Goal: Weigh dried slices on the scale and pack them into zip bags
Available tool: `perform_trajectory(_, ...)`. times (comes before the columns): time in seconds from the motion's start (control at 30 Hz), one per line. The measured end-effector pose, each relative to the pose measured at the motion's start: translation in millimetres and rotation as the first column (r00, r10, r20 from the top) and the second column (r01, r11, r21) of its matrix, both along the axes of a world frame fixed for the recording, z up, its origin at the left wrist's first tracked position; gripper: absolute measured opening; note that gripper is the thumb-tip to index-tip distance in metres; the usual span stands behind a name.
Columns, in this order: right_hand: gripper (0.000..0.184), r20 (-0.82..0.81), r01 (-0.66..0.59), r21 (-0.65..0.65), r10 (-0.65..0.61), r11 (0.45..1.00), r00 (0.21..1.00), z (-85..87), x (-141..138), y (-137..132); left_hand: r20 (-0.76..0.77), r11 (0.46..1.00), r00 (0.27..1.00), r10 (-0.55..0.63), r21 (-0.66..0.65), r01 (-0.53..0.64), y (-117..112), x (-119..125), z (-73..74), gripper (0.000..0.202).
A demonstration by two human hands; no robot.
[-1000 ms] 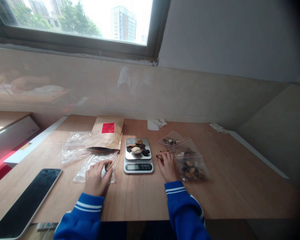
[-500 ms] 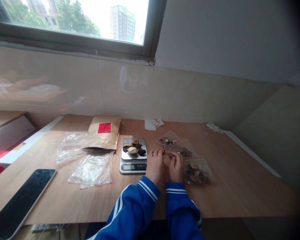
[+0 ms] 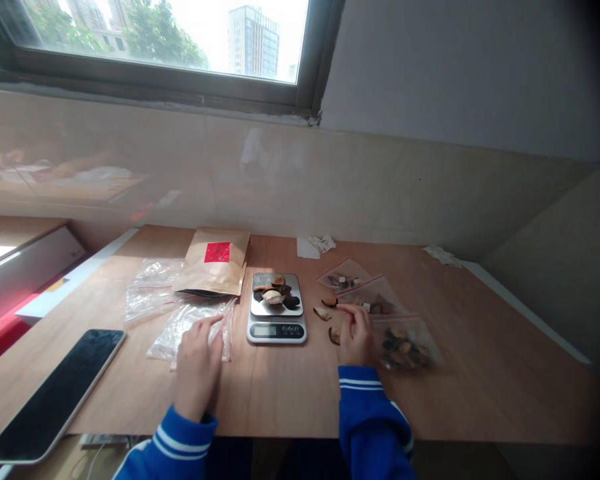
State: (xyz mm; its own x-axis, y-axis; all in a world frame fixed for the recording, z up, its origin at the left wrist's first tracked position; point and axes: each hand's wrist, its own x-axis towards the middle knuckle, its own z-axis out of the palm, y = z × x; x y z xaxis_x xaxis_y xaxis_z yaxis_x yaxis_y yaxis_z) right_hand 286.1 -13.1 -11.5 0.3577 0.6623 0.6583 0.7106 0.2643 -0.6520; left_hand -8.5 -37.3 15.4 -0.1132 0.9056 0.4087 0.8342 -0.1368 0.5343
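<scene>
A small kitchen scale (image 3: 277, 317) stands mid-table with several dried brown and dark pieces on its platform. My left hand (image 3: 198, 365) lies flat, fingers stretched, on a pile of empty clear zip bags (image 3: 190, 331) left of the scale. My right hand (image 3: 356, 331) rests with curled fingers at the edge of a filled zip bag (image 3: 405, 341) right of the scale; what it pinches is too small to name. Three loose dried pieces (image 3: 330, 317) lie between the scale and that hand.
A brown paper pouch with a red label (image 3: 215, 270) lies behind the empty bags. More clear bags (image 3: 150, 290) sit at left. Two further filled zip bags (image 3: 353, 283) lie behind my right hand. A dark tablet (image 3: 55, 393) lies at the table's front-left edge.
My left hand went from the empty bags over to my right hand and is back on the empty bags now. Loose dried pieces now lie on the table right of the scale.
</scene>
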Motion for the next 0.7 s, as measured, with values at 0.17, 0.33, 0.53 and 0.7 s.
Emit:
perform_trajectory(0.17,0.023,-0.022,-0.240,0.004,0.240,0.971,0.971,2.2,-49.6,-11.7,-0.234,0.980,0.972,-0.001,-0.194,-0.046,13.0,-48.0,-11.1,0.023)
perform_trajectory(0.33,0.024,-0.147,-0.562,-0.154,0.544,0.812,0.826,14.0,-129.6,-35.3,-0.210,0.983,0.974,-0.082,-0.180,0.043,12.0,-40.5,5.0,0.018)
perform_trajectory(0.53,0.016,-0.543,-0.605,-0.188,0.432,0.773,0.720,11.1,-186.8,-37.8,0.187,0.973,0.966,-0.180,-0.111,0.202,-13.2,-32.2,26.8,0.025)
perform_trajectory(0.7,0.023,-0.744,-0.749,-0.126,0.437,0.651,0.505,28.2,-187.2,-30.8,0.381,0.952,0.899,-0.217,-0.121,0.281,-30.2,-17.0,30.5,0.025)
